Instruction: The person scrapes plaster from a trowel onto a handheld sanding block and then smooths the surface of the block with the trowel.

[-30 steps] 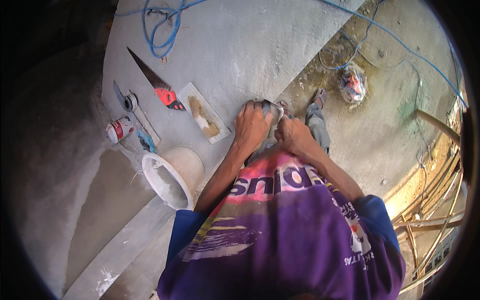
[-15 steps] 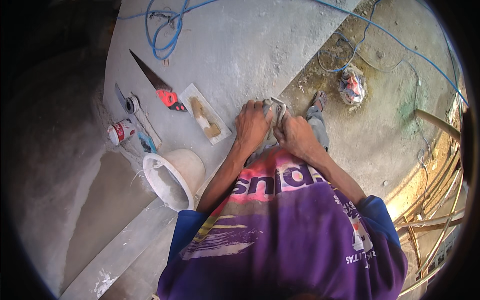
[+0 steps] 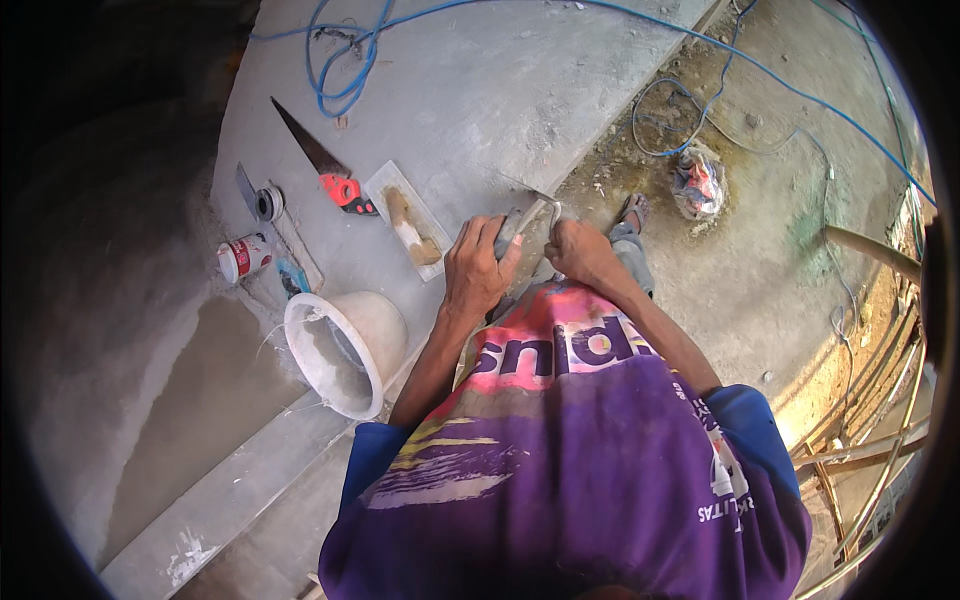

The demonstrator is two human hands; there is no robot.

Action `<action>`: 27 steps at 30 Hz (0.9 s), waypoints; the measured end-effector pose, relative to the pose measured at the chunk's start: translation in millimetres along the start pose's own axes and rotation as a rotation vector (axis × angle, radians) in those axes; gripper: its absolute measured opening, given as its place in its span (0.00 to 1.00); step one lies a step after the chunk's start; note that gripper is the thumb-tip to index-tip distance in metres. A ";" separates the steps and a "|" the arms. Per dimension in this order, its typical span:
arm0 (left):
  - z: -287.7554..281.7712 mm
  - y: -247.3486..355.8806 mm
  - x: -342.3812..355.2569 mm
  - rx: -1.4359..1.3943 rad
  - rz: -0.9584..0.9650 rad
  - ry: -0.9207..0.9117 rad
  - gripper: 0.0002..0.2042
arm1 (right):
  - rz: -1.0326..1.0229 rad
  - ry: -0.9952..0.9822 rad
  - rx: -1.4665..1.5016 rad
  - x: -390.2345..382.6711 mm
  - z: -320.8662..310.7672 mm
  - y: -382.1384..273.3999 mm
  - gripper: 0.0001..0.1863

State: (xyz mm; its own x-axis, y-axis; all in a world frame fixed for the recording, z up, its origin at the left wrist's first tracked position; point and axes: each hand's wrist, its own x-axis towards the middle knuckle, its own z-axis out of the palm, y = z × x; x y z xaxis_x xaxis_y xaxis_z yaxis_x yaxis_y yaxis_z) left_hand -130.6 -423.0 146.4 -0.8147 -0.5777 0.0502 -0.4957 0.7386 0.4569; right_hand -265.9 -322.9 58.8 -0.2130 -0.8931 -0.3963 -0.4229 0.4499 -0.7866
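My right hand (image 3: 582, 250) is closed in a fist around the handle of what looks like a small trowel (image 3: 553, 212) with a bent metal neck. Its thin blade shows nearly edge-on, pointing up and left. Beside it, my left hand (image 3: 478, 268) has its fingers curled over a grey piece (image 3: 508, 228) that I cannot make out, the thumb standing apart toward the trowel. Both hands are in front of my purple shirt, above my bent legs. A plastering float (image 3: 408, 222) with a mortar-smeared handle lies just left of my left hand.
A red-handled saw (image 3: 343, 187), a tape roll (image 3: 268, 204), a white-and-red can (image 3: 243, 257) and a tilted whitish bucket (image 3: 372, 335) are on the left. Blue cable (image 3: 372, 40) crosses the far floor. A plastic-wrapped bundle (image 3: 699, 183) sits at right, with bamboo poles (image 3: 868, 452) beyond.
My left hand has moved slightly left and nearer, its thumb now apart from the fingers. The right hand has shifted a little nearer, still gripping the trowel, whose blade shows at a different angle.
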 end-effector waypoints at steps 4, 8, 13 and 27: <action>-17.1 7.1 -2.7 -0.176 0.137 0.153 0.19 | 0.033 -0.057 0.224 -1.7 -24.0 -3.4 0.15; -14.0 13.3 -0.6 -0.238 0.222 0.279 0.20 | 0.039 0.069 0.676 -14.7 -43.8 -25.6 0.14; -14.4 19.3 5.2 -0.252 0.320 0.320 0.22 | -0.100 0.123 0.994 -28.9 -84.9 -63.7 0.11; -9.4 21.4 24.9 -0.236 0.478 0.346 0.29 | -0.165 0.056 1.109 -35.2 -102.0 -74.4 0.09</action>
State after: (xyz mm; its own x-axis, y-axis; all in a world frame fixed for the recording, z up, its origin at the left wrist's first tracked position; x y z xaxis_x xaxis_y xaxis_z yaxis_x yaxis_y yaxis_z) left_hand -158.7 -424.9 165.8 -0.7657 -0.3107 0.5632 0.0109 0.8692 0.4944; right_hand -316.8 -325.0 179.5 -0.2781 -0.9278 -0.2486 0.5628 0.0523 -0.8249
